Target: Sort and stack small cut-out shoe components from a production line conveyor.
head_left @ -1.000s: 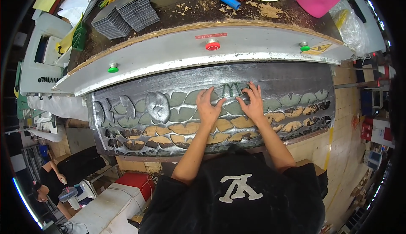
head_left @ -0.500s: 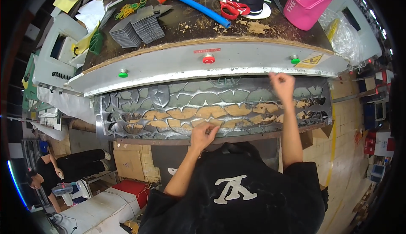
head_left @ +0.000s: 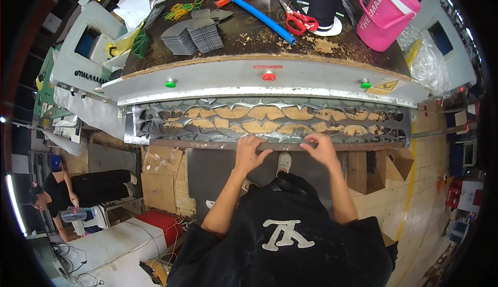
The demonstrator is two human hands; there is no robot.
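Note:
A dark grey sheet (head_left: 171, 117) full of cut-out shapes lies on the bed of a press machine (head_left: 249, 77), with tan board showing through the holes. My left hand (head_left: 250, 151) grips the near edge of the sheet, fingers curled over it. My right hand (head_left: 321, 149) holds the same edge a little to the right. Both forearms come up from below, over my black shirt.
On top of the machine lie stacks of grey cut pieces (head_left: 193, 35), a blue tube (head_left: 264, 20), red scissors (head_left: 298, 21) and a pink bucket (head_left: 386, 12). Cardboard boxes (head_left: 161, 175) stand below left. Another person (head_left: 57, 193) crouches at the far left.
Both hands have come off the middle of the sheet and moved down to its near edge. The sheet now shows more empty cut-outs, and the view has tilted back.

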